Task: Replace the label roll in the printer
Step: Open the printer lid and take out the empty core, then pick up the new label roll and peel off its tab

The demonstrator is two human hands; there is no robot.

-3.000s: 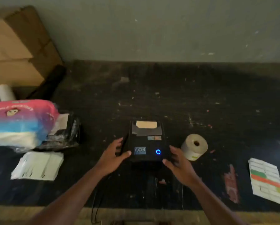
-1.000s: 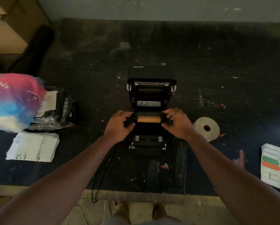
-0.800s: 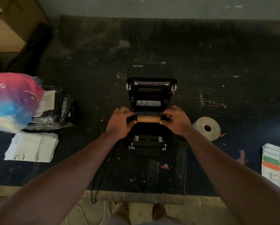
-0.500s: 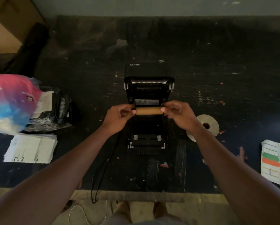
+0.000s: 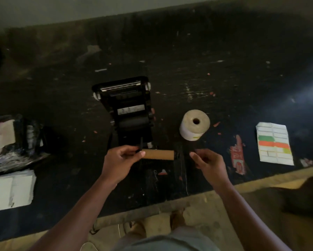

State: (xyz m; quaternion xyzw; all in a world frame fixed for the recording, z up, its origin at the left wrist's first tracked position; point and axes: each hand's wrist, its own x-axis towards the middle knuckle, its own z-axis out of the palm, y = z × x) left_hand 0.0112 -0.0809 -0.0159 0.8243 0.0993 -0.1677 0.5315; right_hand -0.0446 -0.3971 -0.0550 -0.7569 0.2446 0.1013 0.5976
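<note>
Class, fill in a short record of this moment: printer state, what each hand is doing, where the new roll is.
printer: lid open, roll bay empty
left hand: grips one end of the empty cardboard core
right hand: free, beside the core's other end
new label roll: on the table, right of the printer

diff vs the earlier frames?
The empty core is out of the open printer, carried toward the table's near edge. Left hand grips its end; right hand has let go. Fresh label roll and label sheet lie unmoved.
</note>
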